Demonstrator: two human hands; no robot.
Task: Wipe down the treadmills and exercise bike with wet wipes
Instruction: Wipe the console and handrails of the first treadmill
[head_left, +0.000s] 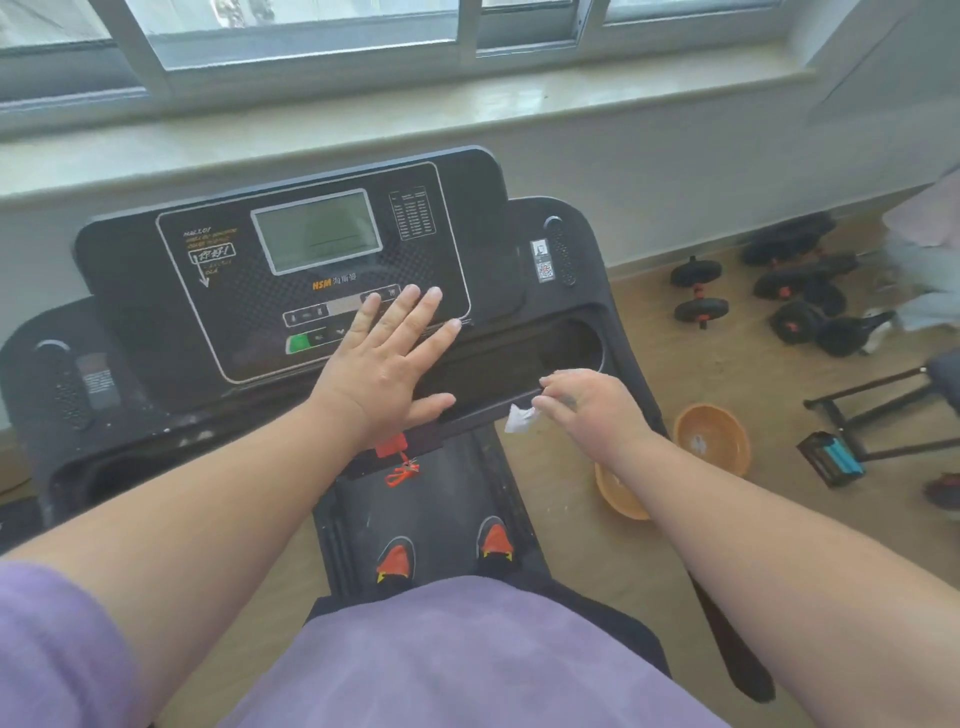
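Observation:
A black treadmill console (218, 291) with a grey screen (316, 231) stands in front of me under a window. My left hand (387, 361) lies flat with straight fingers on the console's lower button panel. My right hand (592, 402) hovers over the right tray by the cup holder (571, 345), its fingers curled. A small white wet wipe (519, 418) hangs from its fingertips, pinched. A red safety key (390, 447) with an orange cord hangs below the console. My feet in orange and black shoes stand on the belt (415, 499).
Two orange baskets (712, 436) sit on the wooden floor to the right of the treadmill. Black dumbbells (698, 293) and several weights lie farther right near the wall. A black frame with a pedal (831, 460) stands at the right edge. A window sill runs behind the console.

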